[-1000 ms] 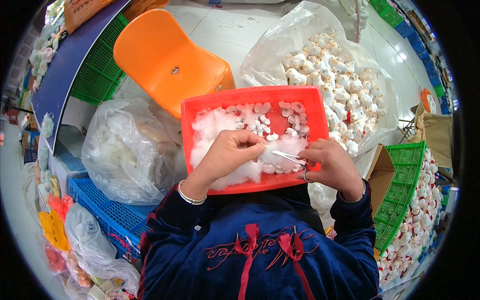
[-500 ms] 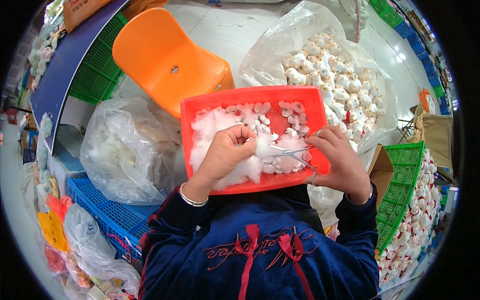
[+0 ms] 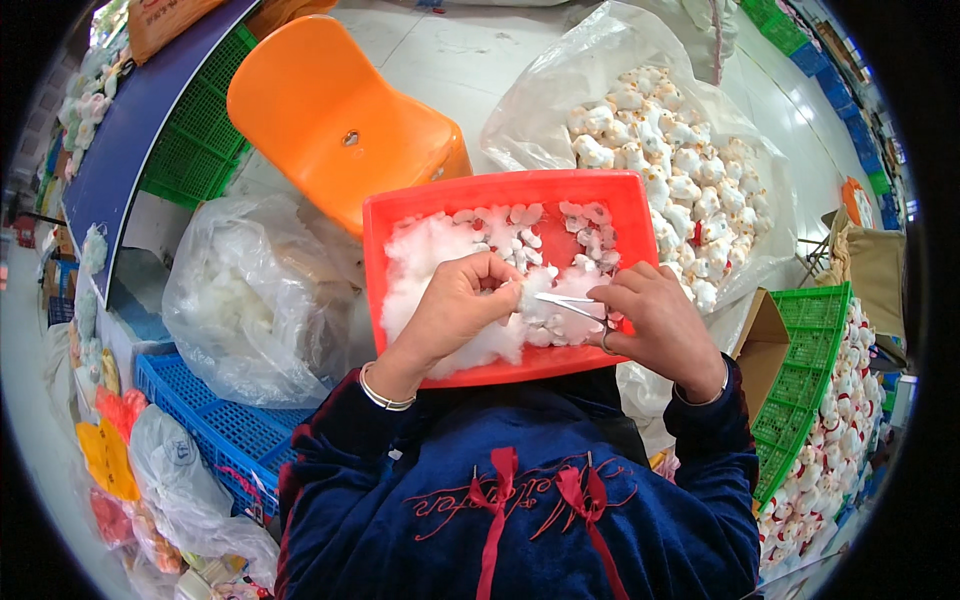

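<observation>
A red plastic tray (image 3: 490, 188) sits in front of my body, holding white fluffy stuffing (image 3: 418, 262) and several small white and grey fabric pieces (image 3: 592, 228). Over its middle, my left hand (image 3: 450, 310) pinches thumb and forefinger together; what lies between them is too small and hidden to name, with white fluff beside the fingertips. My right hand (image 3: 662, 325) grips metal scissors (image 3: 572, 302), fingers at the handles. Their blades point left toward my left fingertips, close to the fluff.
An orange chair (image 3: 350, 130) stands beyond the tray. To its right, a clear bag (image 3: 540, 120) holds many small white plush pieces (image 3: 690, 180). A bag of stuffing (image 3: 250, 300) and a blue crate (image 3: 200, 410) are at left; a green crate (image 3: 800, 370) is at right.
The scissors' blades have come closer together and the right hand has shifted slightly left and down. The left hand has moved a little right, its fingertips nearer the blades.
</observation>
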Demonstrator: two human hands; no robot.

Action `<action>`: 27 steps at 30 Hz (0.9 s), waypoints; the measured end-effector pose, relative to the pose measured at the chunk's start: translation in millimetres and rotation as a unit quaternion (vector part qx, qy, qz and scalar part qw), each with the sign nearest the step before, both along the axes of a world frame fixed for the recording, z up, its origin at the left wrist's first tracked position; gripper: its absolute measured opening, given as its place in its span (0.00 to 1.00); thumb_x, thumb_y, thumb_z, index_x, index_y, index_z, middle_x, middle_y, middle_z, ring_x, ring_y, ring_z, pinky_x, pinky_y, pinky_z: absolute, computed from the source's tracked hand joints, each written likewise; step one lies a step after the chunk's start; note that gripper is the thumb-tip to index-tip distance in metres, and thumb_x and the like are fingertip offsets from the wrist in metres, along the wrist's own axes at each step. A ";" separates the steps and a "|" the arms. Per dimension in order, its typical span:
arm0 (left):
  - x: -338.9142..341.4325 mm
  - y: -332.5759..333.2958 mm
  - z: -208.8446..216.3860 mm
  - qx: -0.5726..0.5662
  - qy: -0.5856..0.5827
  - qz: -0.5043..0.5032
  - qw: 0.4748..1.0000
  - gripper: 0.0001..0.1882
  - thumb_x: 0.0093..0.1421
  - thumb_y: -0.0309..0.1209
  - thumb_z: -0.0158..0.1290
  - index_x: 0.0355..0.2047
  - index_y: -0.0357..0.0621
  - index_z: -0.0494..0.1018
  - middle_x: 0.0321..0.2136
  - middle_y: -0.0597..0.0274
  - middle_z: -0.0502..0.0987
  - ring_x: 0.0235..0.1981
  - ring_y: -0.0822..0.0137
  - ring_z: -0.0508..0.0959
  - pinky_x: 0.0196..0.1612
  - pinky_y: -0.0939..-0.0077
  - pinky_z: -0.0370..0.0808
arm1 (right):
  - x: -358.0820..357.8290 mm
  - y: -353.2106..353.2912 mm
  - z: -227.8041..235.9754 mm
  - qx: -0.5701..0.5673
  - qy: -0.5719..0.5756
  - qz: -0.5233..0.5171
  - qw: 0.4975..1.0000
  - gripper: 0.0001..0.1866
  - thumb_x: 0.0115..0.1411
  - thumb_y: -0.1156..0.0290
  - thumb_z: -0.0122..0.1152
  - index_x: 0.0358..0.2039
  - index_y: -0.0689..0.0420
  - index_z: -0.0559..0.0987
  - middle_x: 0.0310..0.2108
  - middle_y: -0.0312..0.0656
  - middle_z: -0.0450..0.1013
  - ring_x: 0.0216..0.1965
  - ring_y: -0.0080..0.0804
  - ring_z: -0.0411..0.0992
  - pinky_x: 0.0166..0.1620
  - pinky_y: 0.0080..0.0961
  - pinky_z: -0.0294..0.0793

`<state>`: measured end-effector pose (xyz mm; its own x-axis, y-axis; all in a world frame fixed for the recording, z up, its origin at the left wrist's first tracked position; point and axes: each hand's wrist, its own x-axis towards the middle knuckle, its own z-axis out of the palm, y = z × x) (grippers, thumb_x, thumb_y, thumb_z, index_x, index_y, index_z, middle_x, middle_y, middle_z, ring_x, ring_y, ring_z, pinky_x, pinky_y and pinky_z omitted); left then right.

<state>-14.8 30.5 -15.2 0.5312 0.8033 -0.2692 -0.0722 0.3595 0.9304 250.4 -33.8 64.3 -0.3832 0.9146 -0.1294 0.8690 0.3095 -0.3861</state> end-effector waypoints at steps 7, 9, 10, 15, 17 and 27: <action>-1.4 1.1 -6.1 -0.025 -0.039 0.063 0.997 0.05 0.64 0.22 0.55 0.40 0.37 0.78 0.30 0.65 0.80 0.28 0.78 0.76 0.35 0.83 0.74 | -9.9 -1.0 11.7 0.131 0.006 -0.024 0.991 0.29 0.43 0.66 0.78 0.48 0.53 0.81 0.42 0.40 0.74 0.51 0.42 0.70 0.51 0.41 0.68; -1.6 -0.9 -2.4 -0.026 -0.051 0.058 0.997 0.05 0.65 0.22 0.55 0.40 0.37 0.78 0.30 0.65 0.80 0.29 0.77 0.77 0.36 0.82 0.74 | -9.1 -1.0 10.3 0.111 -0.020 -0.020 0.993 0.27 0.44 0.66 0.77 0.47 0.52 0.82 0.41 0.39 0.74 0.49 0.41 0.71 0.50 0.41 0.68; -2.2 -1.0 -1.5 -0.029 -0.065 0.059 0.996 0.05 0.66 0.22 0.56 0.41 0.36 0.78 0.30 0.64 0.80 0.28 0.76 0.77 0.36 0.82 0.74 | -4.3 -1.1 8.8 0.086 -0.036 -0.019 0.995 0.25 0.45 0.66 0.77 0.46 0.52 0.82 0.40 0.38 0.75 0.48 0.41 0.71 0.49 0.40 0.68; 0.2 -4.0 -0.1 -0.022 -0.062 0.043 0.997 0.05 0.67 0.24 0.57 0.41 0.36 0.79 0.31 0.63 0.81 0.28 0.75 0.78 0.37 0.80 0.75 | -6.2 1.2 6.3 0.019 -0.027 -0.011 0.999 0.22 0.46 0.64 0.78 0.43 0.52 0.84 0.34 0.37 0.75 0.40 0.39 0.72 0.46 0.38 0.66; 1.0 -4.2 -2.8 -0.021 -0.058 0.056 0.997 0.05 0.67 0.24 0.57 0.41 0.36 0.79 0.31 0.63 0.81 0.28 0.75 0.78 0.36 0.81 0.74 | -9.7 3.0 4.1 0.014 -0.002 -0.008 1.000 0.22 0.46 0.64 0.77 0.43 0.52 0.84 0.32 0.37 0.75 0.39 0.38 0.73 0.45 0.37 0.67; -7.0 0.2 -6.6 -0.051 -0.124 0.097 0.986 0.07 0.65 0.22 0.55 0.42 0.37 0.77 0.31 0.65 0.80 0.29 0.77 0.78 0.36 0.83 0.75 | 2.7 -8.1 -15.7 -0.026 0.124 -0.029 0.992 0.35 0.43 0.63 0.79 0.52 0.60 0.79 0.45 0.47 0.74 0.50 0.49 0.70 0.54 0.41 0.72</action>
